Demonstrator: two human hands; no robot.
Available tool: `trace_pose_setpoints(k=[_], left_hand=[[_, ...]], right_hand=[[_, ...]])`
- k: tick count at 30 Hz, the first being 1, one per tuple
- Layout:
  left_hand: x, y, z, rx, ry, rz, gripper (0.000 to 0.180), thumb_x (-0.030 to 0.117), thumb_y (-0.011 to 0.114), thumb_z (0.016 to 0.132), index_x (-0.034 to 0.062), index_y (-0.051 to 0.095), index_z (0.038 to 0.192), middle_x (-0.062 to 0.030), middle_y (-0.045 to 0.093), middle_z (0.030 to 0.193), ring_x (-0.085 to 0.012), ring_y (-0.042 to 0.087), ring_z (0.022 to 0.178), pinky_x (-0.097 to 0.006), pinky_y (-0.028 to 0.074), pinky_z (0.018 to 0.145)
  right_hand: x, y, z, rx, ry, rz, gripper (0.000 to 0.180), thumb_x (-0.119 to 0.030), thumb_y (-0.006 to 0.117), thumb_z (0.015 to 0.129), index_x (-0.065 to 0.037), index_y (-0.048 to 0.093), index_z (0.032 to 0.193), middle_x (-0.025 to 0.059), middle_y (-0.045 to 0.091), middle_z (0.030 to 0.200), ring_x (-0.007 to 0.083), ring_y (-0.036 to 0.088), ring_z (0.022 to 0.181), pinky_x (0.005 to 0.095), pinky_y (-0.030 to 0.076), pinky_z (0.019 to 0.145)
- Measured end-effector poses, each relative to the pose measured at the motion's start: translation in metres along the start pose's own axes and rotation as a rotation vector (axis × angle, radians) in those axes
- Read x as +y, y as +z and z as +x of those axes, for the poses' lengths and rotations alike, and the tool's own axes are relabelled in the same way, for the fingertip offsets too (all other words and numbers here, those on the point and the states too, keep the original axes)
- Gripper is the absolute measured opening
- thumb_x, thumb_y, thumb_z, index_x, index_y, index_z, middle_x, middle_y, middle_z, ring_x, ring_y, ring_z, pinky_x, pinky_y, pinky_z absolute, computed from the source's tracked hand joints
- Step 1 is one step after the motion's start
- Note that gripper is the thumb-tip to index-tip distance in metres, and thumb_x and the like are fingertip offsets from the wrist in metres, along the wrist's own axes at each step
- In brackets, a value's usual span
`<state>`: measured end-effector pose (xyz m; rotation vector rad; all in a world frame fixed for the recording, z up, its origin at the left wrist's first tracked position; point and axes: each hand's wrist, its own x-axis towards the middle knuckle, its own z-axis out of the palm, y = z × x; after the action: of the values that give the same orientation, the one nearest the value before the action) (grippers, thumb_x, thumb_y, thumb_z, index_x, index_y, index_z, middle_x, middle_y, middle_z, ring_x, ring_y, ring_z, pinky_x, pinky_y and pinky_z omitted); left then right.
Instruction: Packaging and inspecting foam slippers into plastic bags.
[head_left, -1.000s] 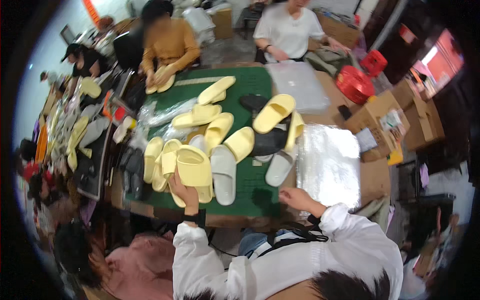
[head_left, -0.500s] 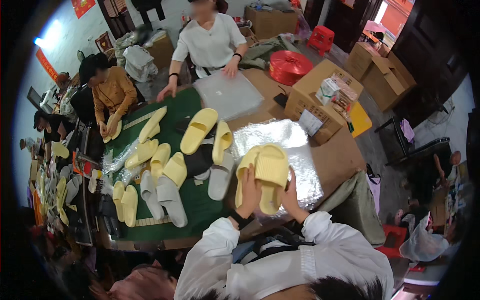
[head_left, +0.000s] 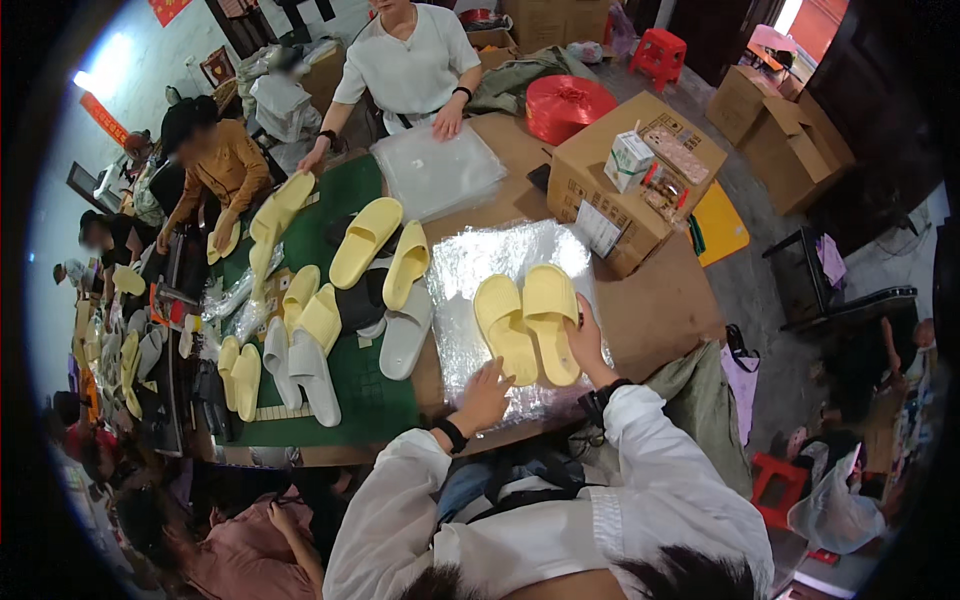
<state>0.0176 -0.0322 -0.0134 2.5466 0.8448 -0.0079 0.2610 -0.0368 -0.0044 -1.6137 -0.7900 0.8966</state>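
Two yellow slide slippers lie side by side on a stack of shiny clear plastic bags (head_left: 455,275) at the table's front. My right hand (head_left: 592,348) grips the outer edge of the right yellow slipper (head_left: 549,300), its thumb along the side. Beside the heel of the left yellow slipper (head_left: 500,310), my left hand (head_left: 483,394) has its fingers extended, the tips at the heel's edge. Both toes point away from me. Just left of the bags is a grey slipper (head_left: 405,335) on the green mat.
More yellow and grey slippers cover the green mat (head_left: 380,410). Across the table, a person in white (head_left: 415,70) rests a hand on flat clear bags (head_left: 440,175). A cardboard box (head_left: 625,150) and a red ribbon roll (head_left: 567,108) stand at far right.
The two slippers, overlapped between my hands before, now lie apart, side by side. My left hand has drawn back toward the heel. The person in white now holds yellow slippers at far left.
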Motion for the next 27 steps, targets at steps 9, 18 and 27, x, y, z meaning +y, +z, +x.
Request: trace_pose_setpoints(k=[9, 18, 27], left_hand=[[-0.042, -0.059, -0.177, -0.250, -0.089, -0.005, 0.014, 0.014, 0.051, 0.078, 0.0046, 0.059, 0.086, -0.0135, 0.056, 0.091, -0.0275, 0.054, 0.087, -0.038, 0.045, 0.078], [-0.114, -0.014, -0.292, -0.184, 0.360, 0.479, 0.015, 0.013, 0.050, 0.080, 0.0051, 0.058, 0.090, -0.0134, 0.057, 0.093, -0.0272, 0.054, 0.089, -0.037, 0.045, 0.080], [-0.162, 0.034, -0.329, -0.105, 0.105, 0.127, 0.012, 0.009, 0.051, 0.081, 0.0030, 0.056, 0.090, -0.0148, 0.056, 0.092, -0.0286, 0.054, 0.088, -0.038, 0.045, 0.077]], right_hand=[[-0.007, 0.020, -0.030, 0.080, -0.210, -0.647, 0.027, -0.015, 0.061, 0.074, -0.008, 0.059, 0.100, 0.0142, 0.055, 0.103, 0.0336, 0.051, 0.098, 0.0419, 0.042, 0.083], [0.013, 0.054, -0.021, 0.020, -0.288, -0.760, 0.014, -0.017, 0.059, 0.076, -0.005, 0.061, 0.083, 0.0160, 0.059, 0.088, 0.0354, 0.055, 0.085, 0.0429, 0.045, 0.074], [-0.001, 0.083, -0.023, 0.122, -0.216, -0.682, 0.011, -0.014, 0.058, 0.074, -0.005, 0.059, 0.079, 0.0130, 0.059, 0.086, 0.0324, 0.056, 0.082, 0.0414, 0.045, 0.072]])
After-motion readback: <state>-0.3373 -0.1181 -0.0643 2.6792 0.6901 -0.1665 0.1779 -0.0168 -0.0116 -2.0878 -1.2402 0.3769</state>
